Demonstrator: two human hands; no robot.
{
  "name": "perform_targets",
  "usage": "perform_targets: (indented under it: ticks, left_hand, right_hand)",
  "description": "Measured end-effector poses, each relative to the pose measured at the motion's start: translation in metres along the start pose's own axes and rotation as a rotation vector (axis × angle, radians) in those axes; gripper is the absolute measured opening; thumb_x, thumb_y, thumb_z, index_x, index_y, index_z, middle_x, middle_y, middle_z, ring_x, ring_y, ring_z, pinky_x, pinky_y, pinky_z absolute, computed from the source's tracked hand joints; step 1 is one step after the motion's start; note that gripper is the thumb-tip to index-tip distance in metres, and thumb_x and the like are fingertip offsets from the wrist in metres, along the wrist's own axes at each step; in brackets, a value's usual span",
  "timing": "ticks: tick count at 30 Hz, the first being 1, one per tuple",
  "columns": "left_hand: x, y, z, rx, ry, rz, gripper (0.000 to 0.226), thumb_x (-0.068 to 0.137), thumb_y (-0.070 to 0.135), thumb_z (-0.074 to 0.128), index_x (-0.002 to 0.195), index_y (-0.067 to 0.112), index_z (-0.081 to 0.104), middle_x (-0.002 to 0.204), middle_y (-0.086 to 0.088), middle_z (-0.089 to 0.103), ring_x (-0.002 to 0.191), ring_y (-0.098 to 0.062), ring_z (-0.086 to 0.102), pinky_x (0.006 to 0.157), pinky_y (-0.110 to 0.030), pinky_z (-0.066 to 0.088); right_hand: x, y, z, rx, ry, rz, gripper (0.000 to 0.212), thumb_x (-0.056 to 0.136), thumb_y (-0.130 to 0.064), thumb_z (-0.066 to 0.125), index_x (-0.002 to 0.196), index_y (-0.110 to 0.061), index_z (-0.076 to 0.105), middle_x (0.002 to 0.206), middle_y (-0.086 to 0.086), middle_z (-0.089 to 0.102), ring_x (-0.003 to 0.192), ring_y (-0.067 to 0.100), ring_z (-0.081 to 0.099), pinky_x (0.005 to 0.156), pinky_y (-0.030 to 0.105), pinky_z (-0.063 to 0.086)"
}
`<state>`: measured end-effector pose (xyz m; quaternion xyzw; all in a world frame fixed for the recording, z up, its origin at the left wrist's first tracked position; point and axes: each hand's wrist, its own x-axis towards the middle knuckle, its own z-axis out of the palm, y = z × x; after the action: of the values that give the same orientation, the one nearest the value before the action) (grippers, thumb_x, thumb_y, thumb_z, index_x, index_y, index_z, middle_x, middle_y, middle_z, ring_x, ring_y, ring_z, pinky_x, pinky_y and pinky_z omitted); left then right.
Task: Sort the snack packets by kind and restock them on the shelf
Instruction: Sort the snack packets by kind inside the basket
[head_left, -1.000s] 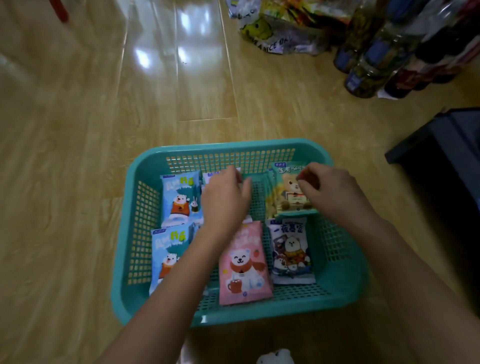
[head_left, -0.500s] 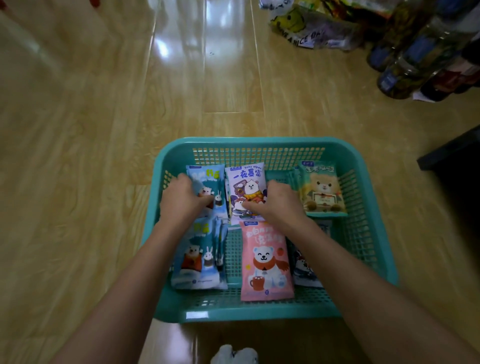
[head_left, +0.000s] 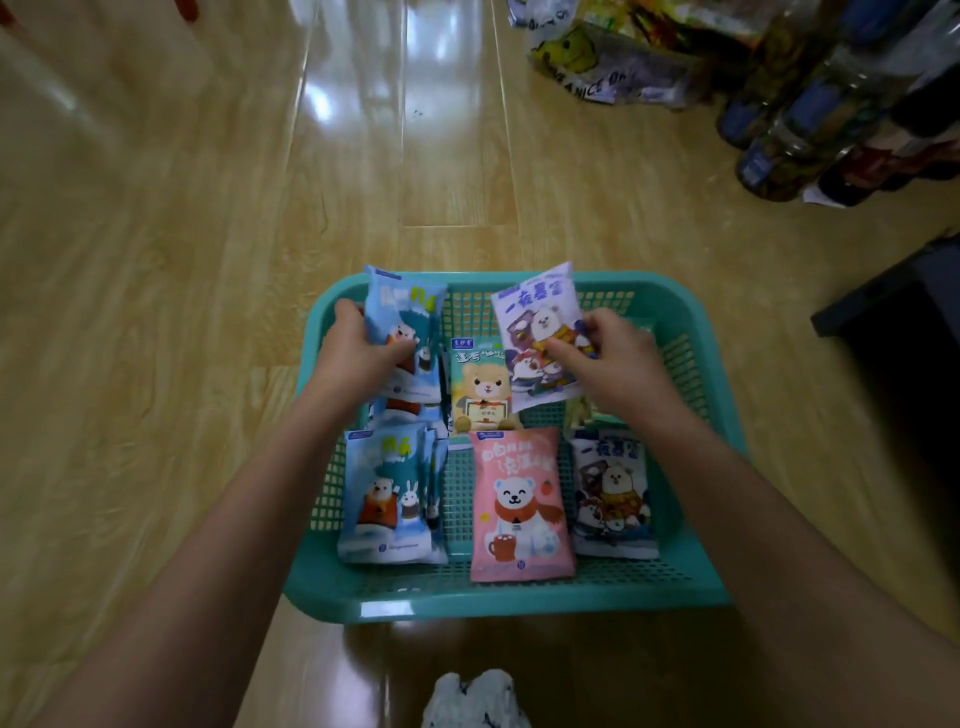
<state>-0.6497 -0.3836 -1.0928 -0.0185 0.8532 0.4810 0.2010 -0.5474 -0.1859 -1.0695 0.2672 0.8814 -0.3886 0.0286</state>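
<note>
Both hands are now lifted out of the teal basket (head_left: 519, 603) — the left hand (head_left: 358, 353) curls its fingers (head_left: 396, 356) round a blue packet (head_left: 405, 322), the right hand (head_left: 610, 358) pinches a white packet (head_left: 537, 317), both packets held up over the basket's far end.

**Snack packets, two lifted, the others flat in the basket**

The left hand (head_left: 358, 353) holds a blue packet (head_left: 402, 322) upright. The right hand (head_left: 610, 353) pinches a tilted white packet (head_left: 537, 317). Flat in the teal basket (head_left: 519, 603) lie a green bear packet (head_left: 478, 387), a blue stack (head_left: 387, 493), a pink packet (head_left: 519, 504) and a second white packet (head_left: 613, 493).
</note>
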Motion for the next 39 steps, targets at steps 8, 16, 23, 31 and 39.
perform_targets:
  ticks: [8,16,23,31,39]
  left_hand:
    - [-0.064,-0.014,-0.027,-0.273,-0.056,-0.102,0.016,0.087,0.012,0.061,0.094,0.020,0.049,0.091,-0.006,0.063,0.067,-0.022,0.062,0.062,-0.034,0.051]
    - [-0.097,-0.036,-0.024,-0.217,-0.054,-0.195,0.019,0.088,0.009,0.059,0.092,0.018,0.043,0.084,-0.007,0.058,0.061,-0.019,0.057,0.056,-0.033,0.049]
    - [-0.104,-0.048,-0.019,0.042,-0.062,-0.187,0.032,0.090,0.015,0.056,0.108,0.002,0.034,0.102,-0.019,0.057,0.089,-0.029,0.057,0.090,-0.049,0.046]
    - [-0.117,-0.060,-0.002,0.599,-0.032,-0.026,0.022,0.091,0.025,0.053,0.099,0.008,0.042,0.107,-0.021,0.060,0.100,-0.036,0.057,0.075,-0.035,0.039]
    - [-0.091,-0.044,-0.002,0.795,0.075,0.257,0.023,0.078,0.014,0.066,0.093,0.001,0.055,0.093,-0.017,0.056,0.087,-0.034,0.055,0.073,-0.039,0.045]
  right_hand:
    - [-0.091,0.049,-0.055,0.129,-0.178,0.231,0.029,0.086,-0.032,0.061,0.106,-0.013,0.057,0.098,0.002,0.067,0.087,0.019,0.066,0.077,0.041,0.054]
    - [-0.105,0.076,-0.005,-0.129,-0.172,0.298,0.017,0.089,-0.034,0.057,0.092,-0.020,0.048,0.090,-0.005,0.056,0.080,0.010,0.055,0.069,0.025,0.046]
    - [-0.094,0.054,-0.019,-0.812,-0.197,0.200,0.040,0.091,-0.052,0.043,0.098,-0.015,0.059,0.099,0.004,0.063,0.091,0.022,0.060,0.069,0.030,0.042]
    - [-0.068,0.005,-0.007,-0.511,-0.076,-0.015,0.023,0.091,-0.040,0.050,0.101,-0.022,0.059,0.097,0.000,0.067,0.086,0.019,0.060,0.080,0.033,0.050]
    - [-0.017,-0.017,0.031,-0.405,-0.165,-0.044,0.028,0.092,-0.035,0.050,0.095,-0.011,0.065,0.093,0.005,0.066,0.086,0.022,0.062,0.074,0.034,0.051]
